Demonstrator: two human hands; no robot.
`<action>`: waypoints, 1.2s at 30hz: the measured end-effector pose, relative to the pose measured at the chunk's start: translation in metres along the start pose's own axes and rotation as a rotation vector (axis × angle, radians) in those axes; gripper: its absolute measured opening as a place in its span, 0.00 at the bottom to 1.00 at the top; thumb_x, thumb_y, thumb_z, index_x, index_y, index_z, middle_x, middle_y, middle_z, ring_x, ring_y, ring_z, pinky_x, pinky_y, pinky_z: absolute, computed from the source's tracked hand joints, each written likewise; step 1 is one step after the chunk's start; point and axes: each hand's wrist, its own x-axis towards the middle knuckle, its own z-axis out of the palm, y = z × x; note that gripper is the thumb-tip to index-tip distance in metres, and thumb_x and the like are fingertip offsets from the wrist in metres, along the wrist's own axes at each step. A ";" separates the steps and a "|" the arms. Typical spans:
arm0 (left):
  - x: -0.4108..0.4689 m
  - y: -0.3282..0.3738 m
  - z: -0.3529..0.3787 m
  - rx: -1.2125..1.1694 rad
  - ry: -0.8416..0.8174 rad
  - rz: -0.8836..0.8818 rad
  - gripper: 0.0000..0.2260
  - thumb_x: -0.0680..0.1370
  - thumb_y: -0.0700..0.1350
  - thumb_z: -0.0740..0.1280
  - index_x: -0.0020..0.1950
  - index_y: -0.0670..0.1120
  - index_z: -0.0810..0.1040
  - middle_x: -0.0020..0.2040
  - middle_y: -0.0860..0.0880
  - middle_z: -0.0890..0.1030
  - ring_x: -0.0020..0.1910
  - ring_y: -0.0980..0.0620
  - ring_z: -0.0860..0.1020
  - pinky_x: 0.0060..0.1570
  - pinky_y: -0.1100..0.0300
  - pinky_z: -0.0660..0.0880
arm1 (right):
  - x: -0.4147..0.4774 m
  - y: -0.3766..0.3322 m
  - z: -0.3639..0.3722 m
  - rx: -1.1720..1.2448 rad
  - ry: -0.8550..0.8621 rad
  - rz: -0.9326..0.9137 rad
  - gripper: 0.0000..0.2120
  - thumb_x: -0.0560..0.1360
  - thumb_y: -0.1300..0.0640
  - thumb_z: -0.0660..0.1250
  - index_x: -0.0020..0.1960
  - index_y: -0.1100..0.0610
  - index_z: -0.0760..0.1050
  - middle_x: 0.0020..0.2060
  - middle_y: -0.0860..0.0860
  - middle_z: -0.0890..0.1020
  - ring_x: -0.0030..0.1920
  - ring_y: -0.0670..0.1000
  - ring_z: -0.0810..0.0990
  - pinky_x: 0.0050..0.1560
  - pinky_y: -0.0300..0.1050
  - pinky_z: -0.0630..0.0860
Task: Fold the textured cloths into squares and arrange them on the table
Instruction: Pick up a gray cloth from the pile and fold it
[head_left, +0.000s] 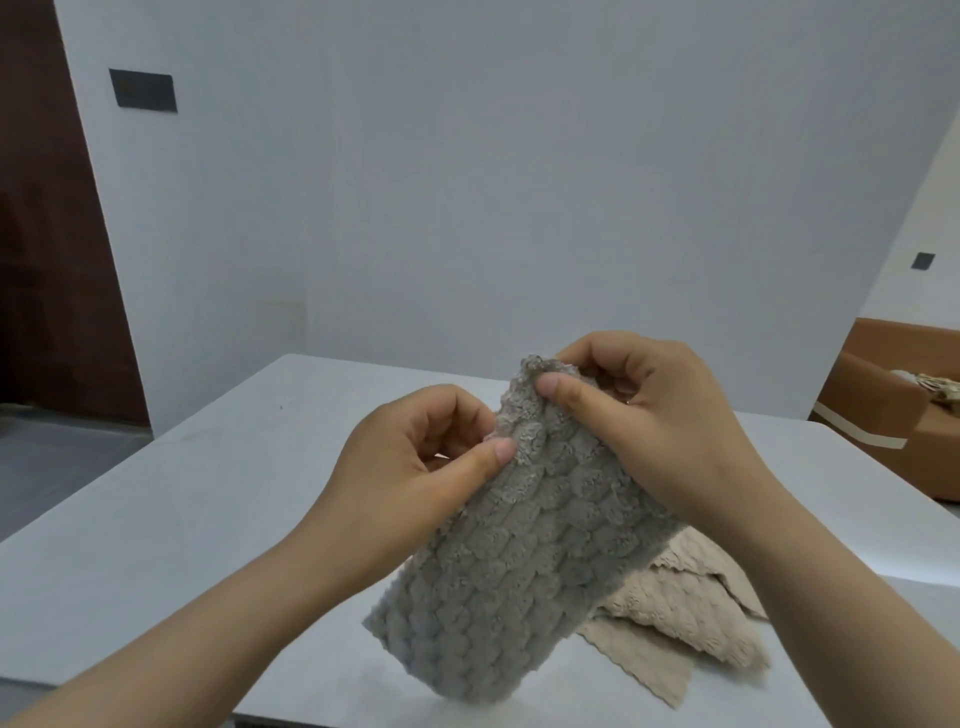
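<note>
**Grey cloth pinched at both top corners**

The left hand (421, 462) pinches the upper left edge of the grey cloth (524, 561), which hangs folded over the table (156, 545). The right hand (660, 415) pinches its top right corner. Beige cloths (691, 618) lie crumpled at its lower right.

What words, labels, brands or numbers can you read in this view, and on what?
No readable text anywhere.
The dark rectangular wall plate is blank.
The small dark square wall plate is too small to tell.
No tag shows on the grey textured cloth pinched by left hand and right hand.
No tag shows on the beige textured cloth on the white table.
</note>
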 end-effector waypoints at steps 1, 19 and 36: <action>-0.001 -0.002 0.000 0.007 -0.019 -0.016 0.06 0.73 0.45 0.73 0.39 0.45 0.79 0.33 0.48 0.79 0.33 0.55 0.76 0.34 0.64 0.73 | 0.000 0.001 0.000 0.000 0.011 0.007 0.06 0.73 0.53 0.71 0.37 0.50 0.80 0.30 0.41 0.80 0.33 0.40 0.77 0.34 0.31 0.71; -0.013 -0.058 -0.003 0.113 -0.250 -0.121 0.14 0.68 0.57 0.70 0.34 0.46 0.82 0.31 0.44 0.76 0.31 0.55 0.71 0.34 0.63 0.68 | 0.002 0.019 -0.007 0.040 0.144 0.056 0.06 0.71 0.52 0.73 0.37 0.52 0.79 0.31 0.50 0.80 0.31 0.41 0.73 0.33 0.34 0.69; -0.027 -0.105 -0.013 0.316 -0.327 -0.143 0.22 0.70 0.57 0.68 0.28 0.45 0.62 0.29 0.51 0.62 0.29 0.57 0.62 0.32 0.64 0.60 | -0.001 0.032 -0.015 0.049 0.217 0.076 0.06 0.72 0.54 0.72 0.38 0.53 0.79 0.32 0.53 0.78 0.33 0.45 0.73 0.33 0.37 0.69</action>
